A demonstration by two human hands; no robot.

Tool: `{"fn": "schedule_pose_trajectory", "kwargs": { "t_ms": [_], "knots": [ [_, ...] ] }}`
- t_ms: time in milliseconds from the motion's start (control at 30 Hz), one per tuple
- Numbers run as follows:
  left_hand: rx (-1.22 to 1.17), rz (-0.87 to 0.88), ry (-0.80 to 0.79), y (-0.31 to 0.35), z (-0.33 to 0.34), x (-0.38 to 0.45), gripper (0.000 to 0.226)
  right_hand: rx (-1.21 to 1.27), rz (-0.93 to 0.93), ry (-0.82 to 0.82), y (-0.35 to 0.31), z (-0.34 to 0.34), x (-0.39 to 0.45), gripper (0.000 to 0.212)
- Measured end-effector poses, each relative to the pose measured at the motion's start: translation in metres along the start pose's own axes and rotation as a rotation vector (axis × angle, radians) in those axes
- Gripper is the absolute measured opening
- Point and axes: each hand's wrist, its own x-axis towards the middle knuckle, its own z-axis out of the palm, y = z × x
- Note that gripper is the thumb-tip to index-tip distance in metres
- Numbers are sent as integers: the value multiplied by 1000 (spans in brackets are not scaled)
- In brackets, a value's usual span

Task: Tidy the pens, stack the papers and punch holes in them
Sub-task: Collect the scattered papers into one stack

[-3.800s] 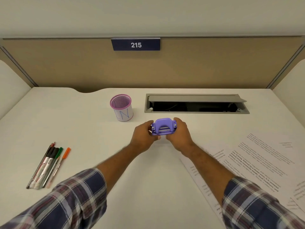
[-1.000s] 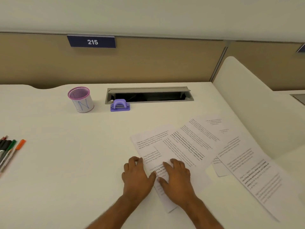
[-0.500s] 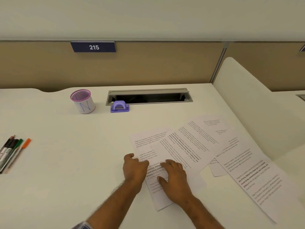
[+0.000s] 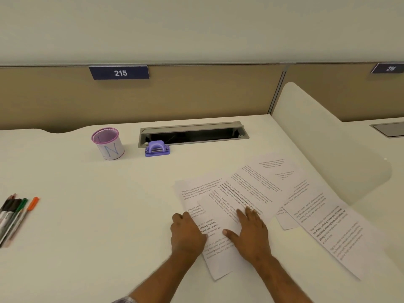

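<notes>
Several printed paper sheets point(image 4: 258, 189) lie fanned out and overlapping on the white desk, right of centre. My left hand point(image 4: 187, 231) rests at the left edge of the nearest sheet, fingers curled at that edge. My right hand point(image 4: 250, 231) lies flat on the same sheets with fingers spread. A purple hole punch point(image 4: 157, 148) stands at the back by the cable slot. Beside it stands a pink-rimmed pen cup point(image 4: 108, 143). Several pens point(image 4: 15, 212) lie loose at the far left edge.
A grey open cable slot point(image 4: 192, 133) is set into the desk at the back. A white divider panel point(image 4: 328, 145) rises on the right. A beige partition with the sign 215 point(image 4: 119, 72) closes the back.
Earlier both hands held the hole punch mid-desk; it now stands by the cable slot. In the last second my hands slid the nearest sheets slightly, the left hand moving to the sheet's left edge.
</notes>
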Motion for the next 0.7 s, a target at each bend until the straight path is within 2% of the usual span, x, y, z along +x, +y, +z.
{"fn": "schedule_pose_trajectory", "kwargs": {
  "t_ms": [167,333,433,500,600,700],
  "knots": [
    [-27,12,-36,-9,-8,9,68,6,34,-13,-11,-2,-11,87],
    [-165,6,-73,-19,-11,15,76,-2,39,-14,-13,-5,-19,89],
    [-260,5,-70,-25,-10,16,68,-4,16,-27,-13,-6,-24,88],
    [-432,-37,-85,-26,-13,17,57,-5,6,-32,-9,-7,-27,89],
    [-753,-133,-201,-26,-26,18,42,-10,-16,-80,-1,-9,-29,91],
    [-819,-114,-302,-27,-35,22,33,17,-71,-130,3,-13,-26,91]
  ]
}}
